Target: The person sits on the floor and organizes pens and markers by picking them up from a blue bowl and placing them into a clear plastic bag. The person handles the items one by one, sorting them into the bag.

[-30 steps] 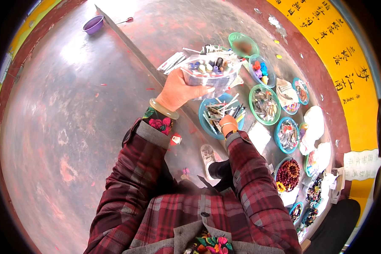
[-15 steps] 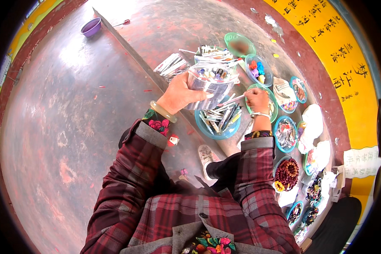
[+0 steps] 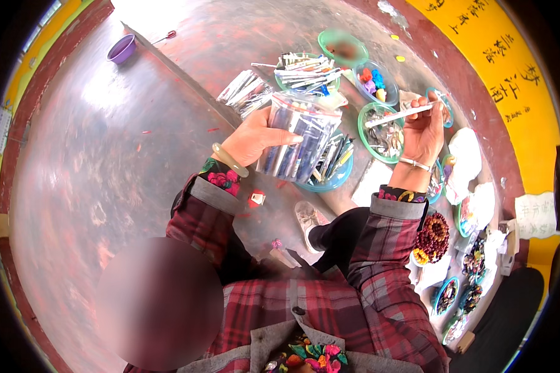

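Observation:
My left hand (image 3: pixel 252 138) grips a clear plastic bag (image 3: pixel 298 140) full of pens, thumb across its front. Raised at the right, my right hand (image 3: pixel 424 137) pinches a slim white pen (image 3: pixel 395 116) that points left, over a green basket (image 3: pixel 361 127) of small mixed pieces. Partly hidden behind the bag is a blue basket (image 3: pixel 339 183) with loose pens standing in it. Beyond the bag lie a bundle of white pens (image 3: pixel 246 93) and a basket heaped with white pens (image 3: pixel 308 73).
A green bowl (image 3: pixel 342 48) and a basket of colourful pieces (image 3: pixel 376 84) stand farther off. Along the right are dark red beads (image 3: pixel 434 236), white bags (image 3: pixel 465 152) and several small baskets. A purple basin (image 3: pixel 122 48) sits far left, near a floor ridge (image 3: pixel 180 78).
My right hand has risen to the right from the green basket area, with the white pen now plainly visible. The bag has tilted, turning its flat side up. A round blur now covers the lower left.

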### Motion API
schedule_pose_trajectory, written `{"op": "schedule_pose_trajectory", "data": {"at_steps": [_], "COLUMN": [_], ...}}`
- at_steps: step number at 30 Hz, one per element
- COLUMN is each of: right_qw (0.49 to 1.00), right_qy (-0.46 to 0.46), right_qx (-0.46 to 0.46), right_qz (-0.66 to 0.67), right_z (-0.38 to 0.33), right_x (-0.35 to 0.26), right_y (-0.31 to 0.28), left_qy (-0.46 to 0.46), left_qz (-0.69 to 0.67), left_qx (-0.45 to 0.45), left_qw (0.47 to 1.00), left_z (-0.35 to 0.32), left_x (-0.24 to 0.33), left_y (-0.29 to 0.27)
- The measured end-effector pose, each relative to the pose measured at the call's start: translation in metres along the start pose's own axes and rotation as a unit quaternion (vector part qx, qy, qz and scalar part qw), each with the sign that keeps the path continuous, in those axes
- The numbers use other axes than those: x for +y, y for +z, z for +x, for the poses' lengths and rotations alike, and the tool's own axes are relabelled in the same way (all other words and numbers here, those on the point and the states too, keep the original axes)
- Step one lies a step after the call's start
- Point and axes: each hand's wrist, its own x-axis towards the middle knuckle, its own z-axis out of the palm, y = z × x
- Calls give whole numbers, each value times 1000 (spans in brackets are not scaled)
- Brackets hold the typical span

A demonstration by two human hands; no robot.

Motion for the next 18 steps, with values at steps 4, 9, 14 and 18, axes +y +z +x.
{"op": "schedule_pose_trajectory", "data": {"at_steps": [4, 9, 14, 18], "right_qw": [998, 988, 986, 983], "right_qy": [-3, 15, 46, 81], "right_qx": [-60, -100, -96, -118], "right_qz": [-1, -115, -129, -112], "right_z": [-6, -15, -19, -18], "right_x": [-8, 3, 10, 13], "right_y": [15, 33, 37, 36], "left_qy": [-47, -87, -88, -83], "left_qz": [56, 76, 78, 77], "left_qx": [-54, -82, -82, -80], "left_qw": [996, 990, 990, 990], "left_z": [-1, 2, 2, 2], "left_x": [-4, -8, -8, -10], "left_y": [1, 2, 3, 1]}}
